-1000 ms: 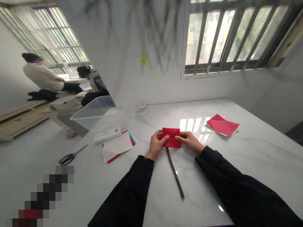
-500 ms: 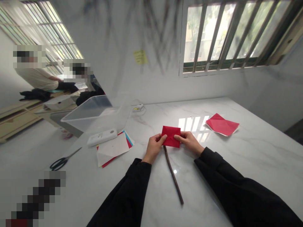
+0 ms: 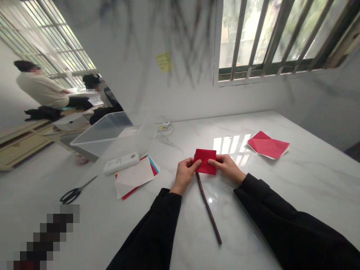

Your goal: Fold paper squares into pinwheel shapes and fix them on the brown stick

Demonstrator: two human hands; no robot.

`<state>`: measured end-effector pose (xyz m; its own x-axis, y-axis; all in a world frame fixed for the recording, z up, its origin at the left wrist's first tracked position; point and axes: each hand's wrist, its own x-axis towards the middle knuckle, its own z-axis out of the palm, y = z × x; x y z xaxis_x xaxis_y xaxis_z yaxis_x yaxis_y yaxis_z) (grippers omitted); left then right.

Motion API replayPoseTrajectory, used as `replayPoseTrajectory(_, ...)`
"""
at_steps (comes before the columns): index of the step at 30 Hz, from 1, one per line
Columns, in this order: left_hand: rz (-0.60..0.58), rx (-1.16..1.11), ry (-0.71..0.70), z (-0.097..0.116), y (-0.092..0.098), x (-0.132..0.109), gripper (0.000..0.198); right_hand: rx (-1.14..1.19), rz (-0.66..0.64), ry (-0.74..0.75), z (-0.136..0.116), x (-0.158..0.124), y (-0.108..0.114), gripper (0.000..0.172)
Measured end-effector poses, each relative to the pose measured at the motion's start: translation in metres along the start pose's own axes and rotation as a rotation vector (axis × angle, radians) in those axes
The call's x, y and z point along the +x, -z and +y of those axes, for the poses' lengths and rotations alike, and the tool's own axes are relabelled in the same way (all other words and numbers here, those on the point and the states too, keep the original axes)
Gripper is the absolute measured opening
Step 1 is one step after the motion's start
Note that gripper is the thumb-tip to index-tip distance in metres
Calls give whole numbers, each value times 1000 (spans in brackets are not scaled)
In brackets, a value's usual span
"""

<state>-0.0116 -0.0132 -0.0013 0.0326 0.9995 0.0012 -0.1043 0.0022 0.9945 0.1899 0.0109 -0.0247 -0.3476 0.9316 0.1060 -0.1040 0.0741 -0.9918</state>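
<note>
A small folded red paper point(image 3: 206, 160) is held just above the white marble table point(image 3: 295, 195) between both hands. My left hand point(image 3: 185, 173) pinches its left edge, thumb on top. My right hand point(image 3: 227, 167) pinches its right edge the same way. A thin dark brown stick point(image 3: 209, 209) lies on the table under the paper and runs toward me between my black sleeves.
Another folded red sheet point(image 3: 267, 144) lies to the right. To the left are a stack of coloured papers point(image 3: 135, 176), a white flat device point(image 3: 121, 162), black scissors point(image 3: 73, 192) and a clear plastic bin point(image 3: 112, 131). Two people sit far off at the left.
Both hands keep their pinch on the red paper, with only a slight shift of the view. Nothing was let go or picked up.
</note>
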Motion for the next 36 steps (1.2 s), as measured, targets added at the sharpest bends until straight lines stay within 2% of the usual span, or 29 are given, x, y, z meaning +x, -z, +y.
replayPoseTrajectory(17, -26, 4, 8, 0, -1, 2, 39, 4, 30, -3, -4, 0, -2, 49)
replayPoseTrajectory(24, -77, 13, -16, 0, -1, 1, 41, 37, 93, -20, -5, 0, -3, 49)
replayPoseTrajectory(36, -140, 80, -67, 0, -3, -1, 46, -62, 39, -73, -14, -4, -1, 47)
